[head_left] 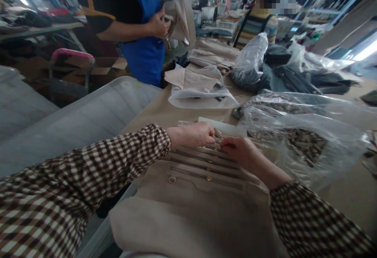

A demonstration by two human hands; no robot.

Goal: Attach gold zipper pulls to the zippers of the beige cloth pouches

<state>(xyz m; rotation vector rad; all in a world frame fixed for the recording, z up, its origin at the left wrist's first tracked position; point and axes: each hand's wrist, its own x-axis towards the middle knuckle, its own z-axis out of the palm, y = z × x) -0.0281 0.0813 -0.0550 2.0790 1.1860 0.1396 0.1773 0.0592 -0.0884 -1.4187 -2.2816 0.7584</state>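
Note:
A stack of beige fabric panels (191, 207) lies before me, overlapped so that several zippers (191, 171) show in rows. Gold sliders (209, 178) sit near the middle of the zippers, and a gold ring (172, 179) is on the nearest panel. My left hand (197, 134) is closed at the far rows, its fingers curled around something I cannot make out. Beside it, my right hand (241, 151) pinches at a small beige piece with gold metal (218, 135) between the two hands. The fingertips partly cover this piece.
A clear plastic bag (338, 132) of small brownish pieces (306, 144) lies on the right. Beyond are beige fabric pieces (197, 79) on plastic and dark bundles (294, 77). A grey bin (88, 108) flanks the table's left. A co-worker in a blue apron (144, 57) holds beige fabric.

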